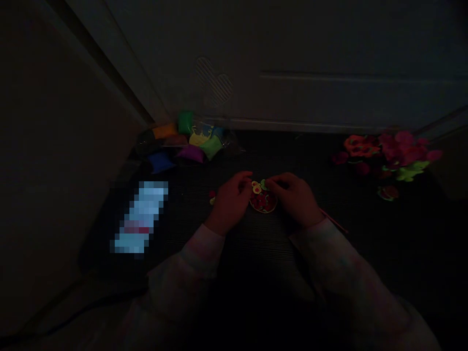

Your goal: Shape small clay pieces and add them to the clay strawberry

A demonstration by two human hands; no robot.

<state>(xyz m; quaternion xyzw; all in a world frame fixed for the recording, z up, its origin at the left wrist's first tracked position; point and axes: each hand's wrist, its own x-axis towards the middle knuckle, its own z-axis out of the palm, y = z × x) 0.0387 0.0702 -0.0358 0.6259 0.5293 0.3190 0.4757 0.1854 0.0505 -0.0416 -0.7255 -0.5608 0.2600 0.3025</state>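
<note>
A small round clay piece (pixel 263 204) lies on the dark tabletop between my hands, red inside with a pale rim. Yellow rings with red centres (pixel 257 188) sit at its upper edge. Beside them is a small green clay bit (pixel 263 184), pinched at the fingertips of my right hand (pixel 293 197). My left hand (pixel 231 201) is at the piece's left edge with its fingers curled closed; whatever is in them is hidden. A tiny red and yellow-green bit (pixel 212 197) lies just left of that hand. The light is very dim.
Bags of coloured clay (pixel 190 153) lie at the back left, near a lit, blurred screen (pixel 141 217). Red, pink and green clay shapes (pixel 398 151) are heaped at the back right, with a smaller piece (pixel 388 193) in front. A thin pink stick (pixel 334 220) lies by my right wrist. A pale panelled surface (pixel 310 102) rises behind.
</note>
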